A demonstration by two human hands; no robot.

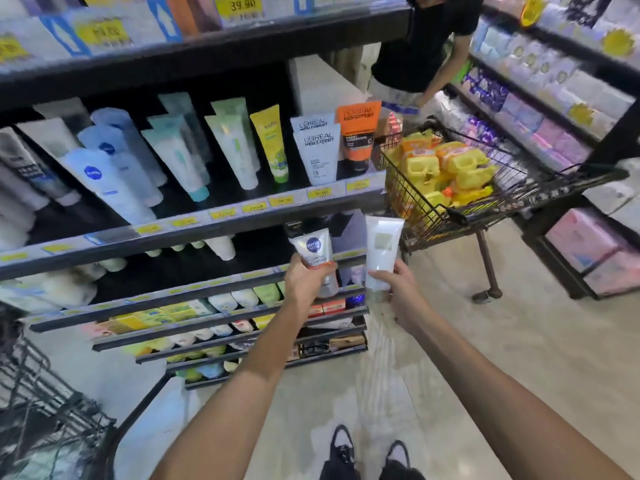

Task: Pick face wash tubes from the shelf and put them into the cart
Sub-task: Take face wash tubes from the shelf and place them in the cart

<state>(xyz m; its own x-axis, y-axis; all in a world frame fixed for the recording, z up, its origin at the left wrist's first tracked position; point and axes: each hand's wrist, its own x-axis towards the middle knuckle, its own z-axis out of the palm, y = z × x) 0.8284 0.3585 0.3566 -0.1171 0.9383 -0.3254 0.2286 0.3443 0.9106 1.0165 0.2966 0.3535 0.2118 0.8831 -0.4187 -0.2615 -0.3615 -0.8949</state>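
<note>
My left hand (304, 280) grips a silver-white Nivea face wash tube (313, 249) with a blue round logo, held upright in front of the lower shelf. Just to its right, my right hand (398, 289) holds a plain white face wash tube (382, 249), also upright. Both tubes are off the shelf, in the air at the shelf's right end. A row of face wash tubes (180, 157) leans on the middle shelf (194, 226) above my hands. A black wire cart (48, 403) stands at the lower left, close to my left arm.
Another black wire cart (485, 199) full of yellow packs stands ahead right, with a person in a black top (422, 43) behind it. Shelves of pastel packages (554, 109) line the right side. Beige floor (519, 341) lies between; my shoes (367, 452) show below.
</note>
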